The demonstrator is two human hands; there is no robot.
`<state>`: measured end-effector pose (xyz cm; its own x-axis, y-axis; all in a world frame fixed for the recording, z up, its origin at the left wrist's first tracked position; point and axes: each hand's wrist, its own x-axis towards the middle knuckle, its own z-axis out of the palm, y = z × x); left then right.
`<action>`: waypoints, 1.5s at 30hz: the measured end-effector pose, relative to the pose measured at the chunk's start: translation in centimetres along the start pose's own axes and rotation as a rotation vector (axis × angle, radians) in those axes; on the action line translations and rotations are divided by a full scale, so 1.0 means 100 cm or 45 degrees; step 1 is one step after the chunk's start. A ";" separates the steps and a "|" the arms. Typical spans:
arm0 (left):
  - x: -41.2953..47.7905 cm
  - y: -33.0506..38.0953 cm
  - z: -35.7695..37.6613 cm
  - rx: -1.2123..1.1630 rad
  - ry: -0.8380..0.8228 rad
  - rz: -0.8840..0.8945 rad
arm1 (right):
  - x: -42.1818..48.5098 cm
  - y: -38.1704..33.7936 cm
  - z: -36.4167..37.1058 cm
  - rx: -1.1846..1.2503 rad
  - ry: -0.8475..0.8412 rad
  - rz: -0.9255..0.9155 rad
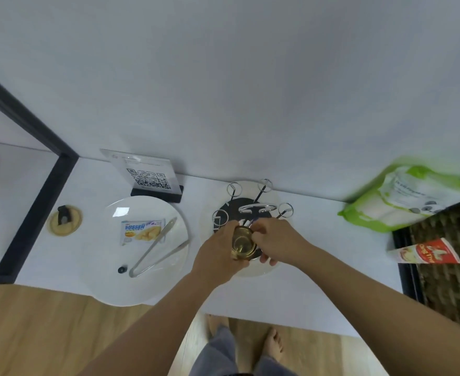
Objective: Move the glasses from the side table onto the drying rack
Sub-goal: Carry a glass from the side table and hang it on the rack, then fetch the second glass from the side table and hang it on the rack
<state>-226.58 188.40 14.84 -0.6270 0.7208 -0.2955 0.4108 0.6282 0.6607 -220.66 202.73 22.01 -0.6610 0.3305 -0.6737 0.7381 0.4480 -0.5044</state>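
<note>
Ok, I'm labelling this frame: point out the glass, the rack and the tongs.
glass (242, 241): head view, on its clear body between both hands.
rack (256, 207): head view, on its central chrome handle loop.
tongs (153, 249): head view, on the upper arm, over the plate.

Both arms stretched forward, left hand (218, 248) and right hand (275, 240) closed together over the drying rack (253, 210).

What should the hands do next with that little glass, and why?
Probably lower the glass onto a near prong of the drying rack. The left hand grips it right over the rack's base, the right hand steadies it, and every visible looped prong looks bare.
</note>
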 end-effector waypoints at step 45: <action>-0.257 0.546 0.280 0.379 -0.503 1.563 | -0.541 0.441 -0.075 -0.267 1.551 0.352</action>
<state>-169.53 212.34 39.17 0.4674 0.8678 0.1686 0.7297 -0.4864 0.4806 -153.36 210.78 40.29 -0.2667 0.9320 0.2456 0.9092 0.3278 -0.2567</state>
